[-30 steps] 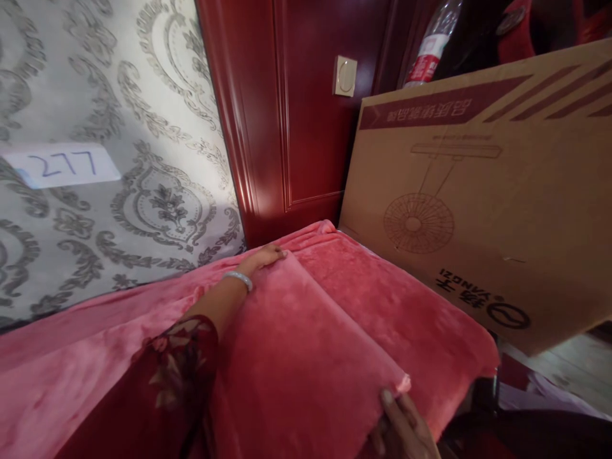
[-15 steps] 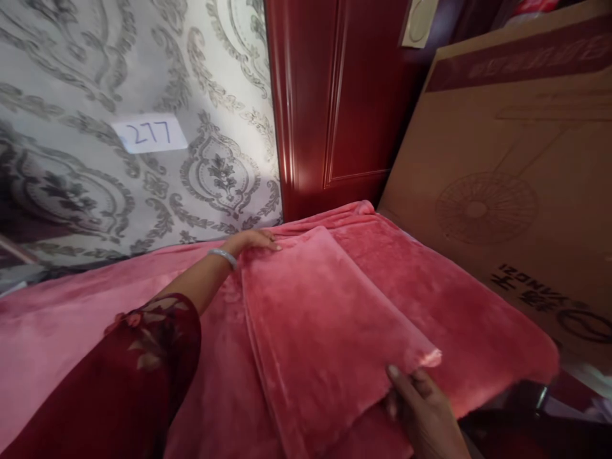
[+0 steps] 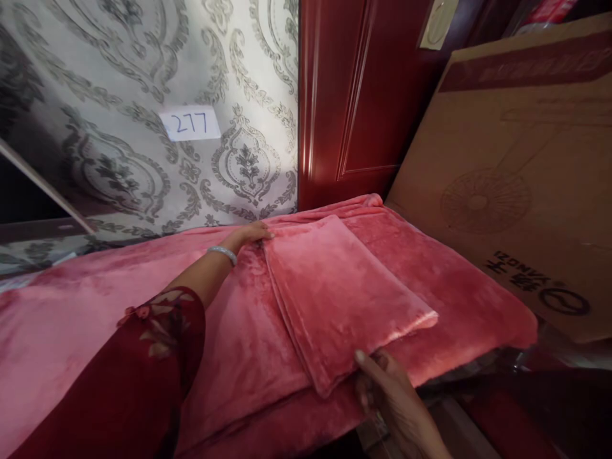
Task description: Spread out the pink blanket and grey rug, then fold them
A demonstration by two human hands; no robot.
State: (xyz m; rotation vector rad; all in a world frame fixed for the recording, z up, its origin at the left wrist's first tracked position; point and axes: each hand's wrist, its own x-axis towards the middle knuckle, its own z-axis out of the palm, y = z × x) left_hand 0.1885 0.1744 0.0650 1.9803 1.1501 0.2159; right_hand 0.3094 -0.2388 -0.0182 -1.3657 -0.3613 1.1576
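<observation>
A folded pink plush cloth (image 3: 335, 280) lies on a larger pink plush blanket (image 3: 229, 344) of the same colour. At its far left corner, my left hand (image 3: 254, 233), with a pale bangle at the wrist, holds the edge; the fingertips are partly hidden. My right hand (image 3: 389, 392) is at the near edge, thumb at the rim and the other fingers curled below it. The cloth's layers show along its left side, and its right corner lies flat on the blanket.
Behind the blanket are patterned wallpaper (image 3: 115, 166) with a paper marked 277 (image 3: 190, 123) and a dark red door panel (image 3: 377, 102). A large cardboard box (image 3: 526, 153) leans at the right. Dark items (image 3: 540, 408) sit below the blanket's front right edge.
The view has shifted, moving the wall and paper to the right. The cloth's near part is drawn back, uncovering more blanket in front. My right hand has moved left with the near edge.
</observation>
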